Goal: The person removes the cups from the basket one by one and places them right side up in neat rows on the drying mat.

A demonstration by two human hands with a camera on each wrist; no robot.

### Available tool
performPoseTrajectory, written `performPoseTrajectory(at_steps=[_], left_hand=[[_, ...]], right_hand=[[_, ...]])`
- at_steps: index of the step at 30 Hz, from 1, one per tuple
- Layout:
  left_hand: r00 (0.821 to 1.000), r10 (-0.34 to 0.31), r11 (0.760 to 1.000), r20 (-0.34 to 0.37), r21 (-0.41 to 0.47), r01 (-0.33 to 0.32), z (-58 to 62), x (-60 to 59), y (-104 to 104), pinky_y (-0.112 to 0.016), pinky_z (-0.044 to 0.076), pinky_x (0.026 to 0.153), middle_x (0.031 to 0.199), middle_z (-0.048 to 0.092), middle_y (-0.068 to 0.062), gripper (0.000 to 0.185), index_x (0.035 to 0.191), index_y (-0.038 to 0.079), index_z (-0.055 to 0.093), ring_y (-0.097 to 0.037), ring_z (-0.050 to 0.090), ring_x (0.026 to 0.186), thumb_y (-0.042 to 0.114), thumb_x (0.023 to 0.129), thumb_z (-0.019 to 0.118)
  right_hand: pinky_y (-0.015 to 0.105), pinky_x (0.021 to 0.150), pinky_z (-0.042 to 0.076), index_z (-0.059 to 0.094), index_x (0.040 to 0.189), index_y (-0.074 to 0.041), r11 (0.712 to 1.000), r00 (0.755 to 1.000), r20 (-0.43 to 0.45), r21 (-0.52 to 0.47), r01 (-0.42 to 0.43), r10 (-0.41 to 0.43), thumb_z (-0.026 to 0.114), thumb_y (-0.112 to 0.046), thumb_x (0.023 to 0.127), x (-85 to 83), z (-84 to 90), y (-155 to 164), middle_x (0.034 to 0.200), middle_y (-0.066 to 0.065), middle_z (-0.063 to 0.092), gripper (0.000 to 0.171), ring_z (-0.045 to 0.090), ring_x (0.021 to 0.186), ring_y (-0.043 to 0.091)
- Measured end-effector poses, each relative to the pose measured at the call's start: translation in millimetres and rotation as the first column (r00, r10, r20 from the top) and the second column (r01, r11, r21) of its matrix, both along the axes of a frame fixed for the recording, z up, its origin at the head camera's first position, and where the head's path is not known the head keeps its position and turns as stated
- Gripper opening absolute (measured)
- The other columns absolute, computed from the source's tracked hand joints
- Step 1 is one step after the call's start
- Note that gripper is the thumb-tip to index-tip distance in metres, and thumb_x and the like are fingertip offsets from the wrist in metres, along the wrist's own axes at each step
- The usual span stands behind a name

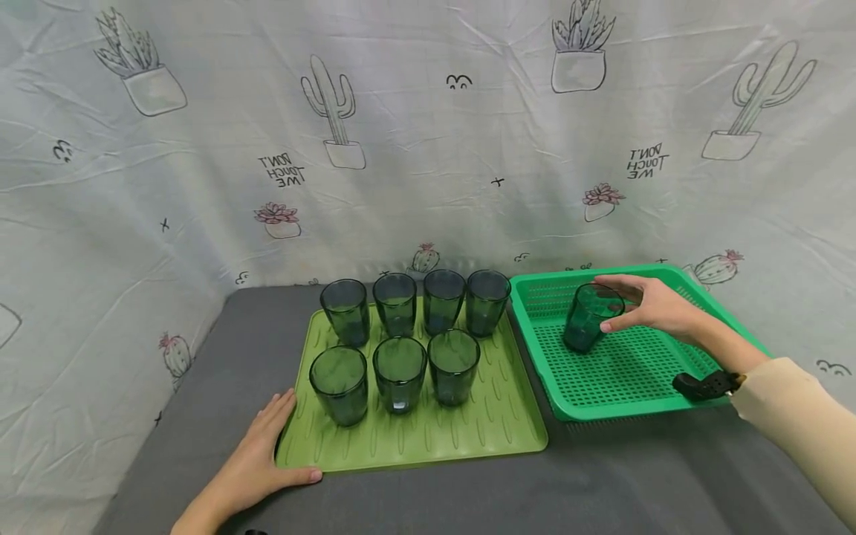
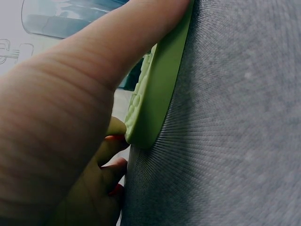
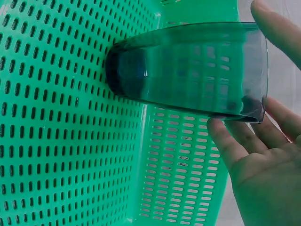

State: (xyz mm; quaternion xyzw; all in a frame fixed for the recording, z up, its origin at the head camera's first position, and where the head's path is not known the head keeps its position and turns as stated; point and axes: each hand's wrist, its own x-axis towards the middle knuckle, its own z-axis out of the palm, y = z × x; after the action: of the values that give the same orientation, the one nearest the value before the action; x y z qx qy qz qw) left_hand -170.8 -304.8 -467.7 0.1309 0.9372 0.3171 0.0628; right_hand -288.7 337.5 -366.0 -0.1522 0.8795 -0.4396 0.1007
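Observation:
My right hand (image 1: 658,305) holds a dark green-tinted drinking glass (image 3: 188,70) near its rim, thumb on one side and fingers on the other. The glass is inside the green plastic basket (image 3: 42,108), its base at the perforated floor. My left hand (image 1: 250,453) rests spread at the near left corner of the light green ribbed tray (image 1: 495,438), thumb along the front edge and fingers along the left side. In the left wrist view the thumb reaches over the tray's raised edge (image 2: 164,89). Several matching glasses (image 1: 400,371) stand mouth up on the tray in two rows.
The basket stands just right of the tray, its left rim (image 1: 535,357) close to the tray's side. Both are on a grey cloth-covered table (image 1: 428,498). A white curtain (image 1: 414,148) printed with cacti hangs behind the table and along its left side.

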Motion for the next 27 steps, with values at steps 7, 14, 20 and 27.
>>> performPoseTrajectory(at_steps=[7,14,20,27], left_hand=[[1.0,0.002,1.0,0.02,-0.002,-0.002,1.7,-0.2,1.4,-0.076,0.014,0.101,0.159,0.017,-0.022,0.122,0.155,0.0,0.023,-0.048,0.007,0.143,0.06,0.068,0.083],[1.0,-0.004,1.0,0.007,-0.001,0.004,1.2,0.4,1.7,-0.075,0.015,0.101,0.159,0.018,-0.021,0.122,0.155,0.0,0.024,-0.047,0.008,0.144,0.061,0.067,0.083],[1.0,-0.001,1.0,-0.006,0.012,0.001,-0.2,2.9,0.4,-0.075,0.016,0.101,0.159,0.019,-0.021,0.122,0.155,0.0,0.025,-0.048,0.009,0.143,0.059,0.067,0.084],[1.0,0.01,1.0,-0.001,0.012,-0.01,2.5,5.9,-0.5,-0.075,0.016,0.101,0.159,0.018,-0.021,0.122,0.155,0.0,0.025,-0.047,0.008,0.144,0.06,0.066,0.084]], right_hand=[[0.018,0.086,0.048,0.037,0.151,-0.004,0.998,1.0,0.018,0.058,0.003,-0.004,0.087,-0.023,0.076,2.7,2.5,-3.0,0.146,0.016,0.045,0.092,0.03,0.14,0.039],[0.022,0.087,0.05,0.04,0.15,-0.004,0.997,0.998,0.046,0.063,0.032,-0.035,0.088,-0.025,0.075,1.7,1.9,-3.9,0.144,0.016,0.048,0.092,0.038,0.136,0.037],[0.029,0.087,0.053,0.048,0.145,-0.007,0.989,0.996,0.039,0.122,0.08,-0.085,0.09,-0.034,0.07,-2.7,9.0,-7.9,0.138,0.013,0.055,0.09,0.05,0.127,0.033],[0.018,0.085,0.048,0.047,0.147,-0.014,0.984,0.988,0.024,0.092,0.151,-0.153,0.088,-0.029,0.075,0.5,39.1,-17.4,0.139,0.008,0.055,0.084,0.047,0.131,0.024]])
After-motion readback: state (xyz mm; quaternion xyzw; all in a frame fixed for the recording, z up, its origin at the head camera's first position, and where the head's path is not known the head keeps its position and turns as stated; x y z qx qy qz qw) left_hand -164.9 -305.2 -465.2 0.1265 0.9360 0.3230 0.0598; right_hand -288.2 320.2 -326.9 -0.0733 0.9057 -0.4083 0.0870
